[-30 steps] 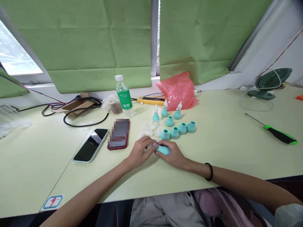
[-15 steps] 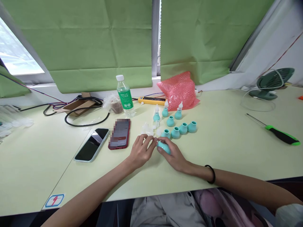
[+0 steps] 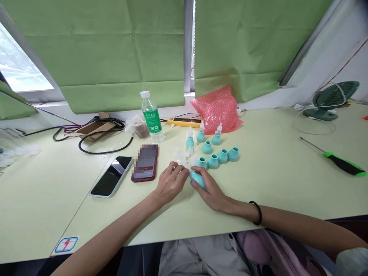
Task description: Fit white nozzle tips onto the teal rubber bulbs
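My right hand (image 3: 212, 190) is wrapped round a teal squeeze bulb (image 3: 197, 180), which lies tilted with its neck toward the left. My left hand (image 3: 172, 181) is closed, its fingertips pinched close to the bulb's neck; whatever they hold is hidden. Just beyond the fingers lie small clear plastic tips (image 3: 179, 156). Several teal bulbs stand with bare round mouths, such as one bulb (image 3: 213, 161) in the row behind my right hand. Farther back, three bulbs stand upright with clear pointed tips fitted, among them a tipped bulb (image 3: 190, 140).
To the left lie a black-screened phone (image 3: 112, 176) and a red-cased phone (image 3: 147, 163). Behind them stands a water bottle (image 3: 152, 119). Pink bubble wrap (image 3: 220, 111) and a yellow device (image 3: 184, 122) are at the back. Right: a screwdriver (image 3: 342, 163) and a green fan (image 3: 330, 97).
The teal bulb and both hands have shifted very slightly to the left. My left fingers look a little more curled; the things on the table have stayed put.
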`<state>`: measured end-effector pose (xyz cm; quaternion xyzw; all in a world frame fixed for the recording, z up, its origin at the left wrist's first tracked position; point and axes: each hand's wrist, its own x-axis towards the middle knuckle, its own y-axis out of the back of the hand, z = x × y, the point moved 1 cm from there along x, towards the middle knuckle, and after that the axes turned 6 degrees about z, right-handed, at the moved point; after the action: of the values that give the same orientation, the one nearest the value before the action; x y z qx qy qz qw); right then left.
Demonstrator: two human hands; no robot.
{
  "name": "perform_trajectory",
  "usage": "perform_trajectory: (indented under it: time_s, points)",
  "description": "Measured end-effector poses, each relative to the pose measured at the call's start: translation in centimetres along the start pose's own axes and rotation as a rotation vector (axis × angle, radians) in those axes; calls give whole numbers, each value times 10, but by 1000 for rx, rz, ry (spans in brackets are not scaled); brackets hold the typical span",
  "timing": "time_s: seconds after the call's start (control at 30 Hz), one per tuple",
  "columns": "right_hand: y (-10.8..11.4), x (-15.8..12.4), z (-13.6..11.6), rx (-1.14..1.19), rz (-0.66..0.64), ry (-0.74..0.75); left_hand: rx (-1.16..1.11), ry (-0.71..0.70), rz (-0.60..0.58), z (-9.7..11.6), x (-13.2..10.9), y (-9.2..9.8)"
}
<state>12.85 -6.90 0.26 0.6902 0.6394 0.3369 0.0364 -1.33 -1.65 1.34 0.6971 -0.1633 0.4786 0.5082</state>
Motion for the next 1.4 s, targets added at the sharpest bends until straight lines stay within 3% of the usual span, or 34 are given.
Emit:
perform_trajectory:
  time_s: [0.23,0.4,0.67,0.9,1.2,1.4]
  points:
    - [0,3,2,-78,35,80,-602,715,-98,1,2,3]
    - [-2,2,3,33,52,23,-901,949,-64,4,4,3]
    - [-2,4,-1,100,-37,60,-1125,1022,-91,7,7,3]
    - [0,1,-7,200,-135,-15,-1177,1061,-133,7,9,4]
    - [-1,-1,-7,193,-149,1,-1159,965,-188,12,10,8]
    - [-3,-4,-6,135,-151,23,-1056,845,-104,18,6,8]
